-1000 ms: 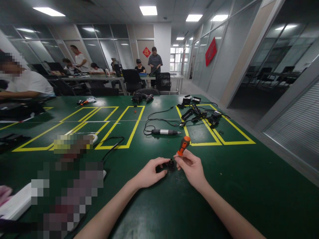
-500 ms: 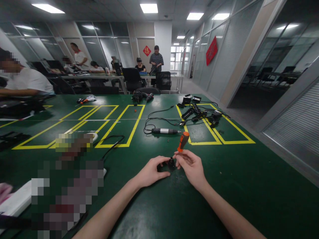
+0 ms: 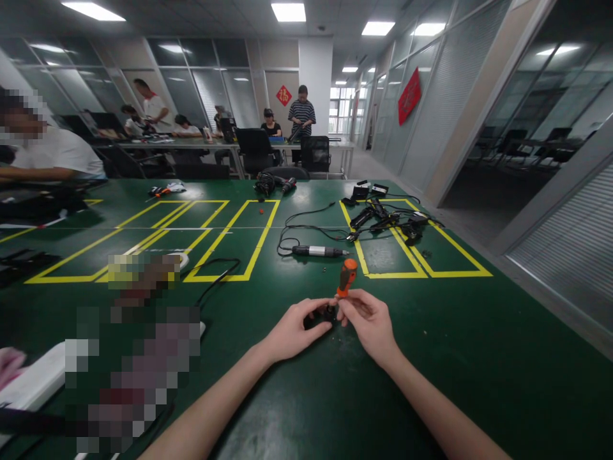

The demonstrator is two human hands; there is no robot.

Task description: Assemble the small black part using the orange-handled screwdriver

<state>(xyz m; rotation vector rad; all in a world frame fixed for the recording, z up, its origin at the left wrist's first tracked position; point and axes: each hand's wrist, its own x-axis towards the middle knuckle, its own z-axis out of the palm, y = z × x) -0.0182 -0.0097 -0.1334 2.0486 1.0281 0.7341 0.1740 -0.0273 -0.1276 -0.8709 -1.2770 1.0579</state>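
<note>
My left hand (image 3: 297, 329) curls its fingers and thumb around a small black part (image 3: 330, 312) on the green table. Just right of that part, my right hand (image 3: 368, 318) pinches the lower end of a screwdriver (image 3: 347, 277). Its orange and dark grey handle points up, leaning slightly right. Fingers hide the shaft, and I cannot tell where the tip sits. The black part is partly covered by my hands, so its exact kind does not show. Beyond my hands lies an electric screwdriver (image 3: 318, 252), grey and black, with its cable attached.
Several black parts and cables (image 3: 383, 216) are heaped at the back right. A cordless drill (image 3: 288, 185) lies at the far edge. Yellow tape (image 3: 264, 239) marks rectangles on the green table (image 3: 460, 358). Blurred-out items and a white power strip (image 3: 41, 377) lie left. A person (image 3: 57, 153) sits left.
The screwdriver handle has tipped from a stronger rightward lean to more upright, moving slightly left. My left thumb has closed in on the black part.
</note>
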